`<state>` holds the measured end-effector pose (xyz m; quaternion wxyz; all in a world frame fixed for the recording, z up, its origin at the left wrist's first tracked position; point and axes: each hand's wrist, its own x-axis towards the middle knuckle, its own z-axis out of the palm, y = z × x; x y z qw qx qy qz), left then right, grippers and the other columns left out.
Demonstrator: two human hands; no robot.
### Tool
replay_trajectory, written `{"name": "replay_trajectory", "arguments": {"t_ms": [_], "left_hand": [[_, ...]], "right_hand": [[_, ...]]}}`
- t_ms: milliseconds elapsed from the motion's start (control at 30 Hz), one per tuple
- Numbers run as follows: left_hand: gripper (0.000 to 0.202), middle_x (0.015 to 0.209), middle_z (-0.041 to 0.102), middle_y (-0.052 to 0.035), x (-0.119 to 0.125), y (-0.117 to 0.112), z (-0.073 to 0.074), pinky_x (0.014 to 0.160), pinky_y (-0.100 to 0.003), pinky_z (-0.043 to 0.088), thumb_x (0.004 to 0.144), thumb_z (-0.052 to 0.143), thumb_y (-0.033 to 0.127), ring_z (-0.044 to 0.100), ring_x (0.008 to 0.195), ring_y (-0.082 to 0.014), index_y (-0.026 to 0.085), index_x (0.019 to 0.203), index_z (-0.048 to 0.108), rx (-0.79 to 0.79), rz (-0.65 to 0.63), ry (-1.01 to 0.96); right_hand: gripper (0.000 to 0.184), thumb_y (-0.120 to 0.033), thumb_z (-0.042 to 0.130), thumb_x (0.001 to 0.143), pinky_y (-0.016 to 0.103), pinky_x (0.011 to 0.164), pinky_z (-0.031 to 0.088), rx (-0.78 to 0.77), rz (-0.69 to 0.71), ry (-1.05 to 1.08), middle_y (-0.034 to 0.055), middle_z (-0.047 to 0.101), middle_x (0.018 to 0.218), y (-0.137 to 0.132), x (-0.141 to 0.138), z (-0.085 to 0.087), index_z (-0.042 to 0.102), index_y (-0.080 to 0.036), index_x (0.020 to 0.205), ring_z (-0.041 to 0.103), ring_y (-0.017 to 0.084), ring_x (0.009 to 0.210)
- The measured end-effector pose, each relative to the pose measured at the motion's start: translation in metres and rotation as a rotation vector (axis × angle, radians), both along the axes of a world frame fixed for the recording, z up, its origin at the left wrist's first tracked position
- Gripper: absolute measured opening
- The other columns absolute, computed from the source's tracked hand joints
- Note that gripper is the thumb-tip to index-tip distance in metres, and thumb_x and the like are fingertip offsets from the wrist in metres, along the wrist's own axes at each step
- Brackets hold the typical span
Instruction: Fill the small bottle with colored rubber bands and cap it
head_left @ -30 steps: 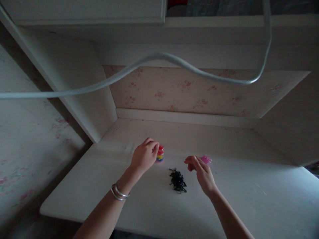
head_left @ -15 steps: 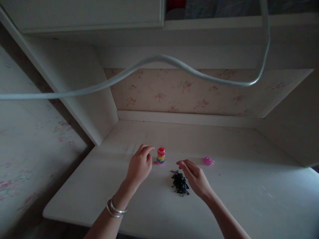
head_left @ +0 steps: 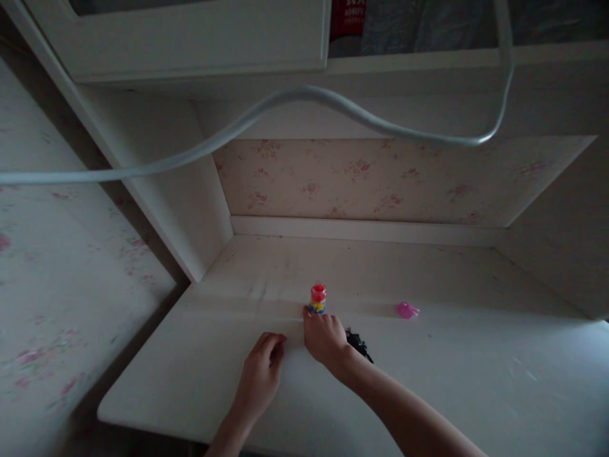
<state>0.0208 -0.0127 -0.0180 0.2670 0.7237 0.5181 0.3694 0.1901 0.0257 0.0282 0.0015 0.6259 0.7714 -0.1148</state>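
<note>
A small clear jar [head_left: 318, 298] with red, yellow and blue contents stands upright on the white desk. My right hand [head_left: 326, 337] reaches across in front of it, its fingertips low at the jar's near left side. Those fingers are closed and point away from me, so whatever they pinch is hidden. Under and beside my right wrist lies a pile of small black pieces [head_left: 359, 344], partly covered by the arm. My left hand [head_left: 261, 367] is to the left and nearer, thumb and fingers curled together just above the desk; nothing in them can be made out.
A pink rounded object [head_left: 407, 310] lies on the desk [head_left: 466, 381] to the right. A pale cable [head_left: 304, 95] crosses the upper view in front of the cabinet [head_left: 200, 51]. Side panels and a flowered back wall [head_left: 333, 178] enclose the desk.
My right hand has moved left over the black pile to the jar's base. My left hand has drawn back toward me. The small red piece left of the jar is now out of sight.
</note>
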Motion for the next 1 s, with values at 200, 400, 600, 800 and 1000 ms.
{"name": "replay_trajectory", "arguments": {"t_ms": [200, 400, 600, 800, 1000], "left_hand": [[0.022, 0.096, 0.062, -0.0089, 0.004, -0.004, 0.000, 0.080, -0.033, 0.051, 0.095, 0.040, 0.024, 0.062, 0.089, -0.0195, 0.020, 0.101, 0.060, 0.040, -0.071, 0.075], [0.020, 0.096, 0.062, -0.0078, 0.004, -0.001, -0.007, 0.080, -0.034, 0.051, 0.093, 0.042, 0.019, 0.061, 0.089, -0.0197, 0.021, 0.101, 0.060, 0.146, -0.078, 0.168], [0.018, 0.095, 0.062, -0.0076, 0.006, -0.001, -0.010, 0.080, -0.035, 0.051, 0.092, 0.042, 0.017, 0.061, 0.090, -0.0206, 0.020, 0.101, 0.058, 0.183, -0.075, 0.236], [0.018, 0.096, 0.062, -0.0071, 0.008, -0.004, -0.004, 0.082, -0.036, 0.050, 0.092, 0.043, 0.017, 0.060, 0.091, -0.0208, 0.021, 0.101, 0.059, 0.167, -0.067, 0.271], [0.018, 0.095, 0.061, -0.0067, 0.009, -0.004, 0.000, 0.081, -0.036, 0.050, 0.091, 0.044, 0.016, 0.059, 0.089, -0.0204, 0.021, 0.099, 0.059, 0.143, -0.073, 0.289]], "right_hand": [[0.029, -0.006, 0.039, 0.086, 0.034, 0.070, 0.050, 0.077, -0.062, -0.075, 0.0193, 0.069, 0.089, 0.002, -0.007, 0.002, 0.064, -0.012, 0.099, 0.068, 0.028, 0.086], [0.027, -0.024, 0.040, 0.093, 0.029, 0.062, 0.046, 0.117, 0.008, -0.045, 0.0092, 0.072, 0.081, -0.018, 0.001, 0.017, 0.067, -0.023, 0.095, 0.070, 0.025, 0.074], [0.034, -0.040, 0.041, 0.095, 0.019, 0.053, 0.035, 0.238, 0.009, 0.351, 0.0014, 0.071, 0.070, -0.023, 0.034, 0.057, 0.072, -0.028, 0.094, 0.064, 0.013, 0.060], [0.029, -0.039, 0.051, 0.088, 0.019, 0.051, 0.033, 0.383, -0.096, 0.479, -0.0002, 0.069, 0.063, 0.011, 0.066, 0.084, 0.076, -0.025, 0.093, 0.059, 0.011, 0.054], [0.025, -0.035, 0.052, 0.085, 0.020, 0.057, 0.039, 0.247, 0.011, 0.397, -0.0019, 0.074, 0.076, 0.033, 0.068, 0.088, 0.076, -0.030, 0.091, 0.064, 0.012, 0.063]]}}
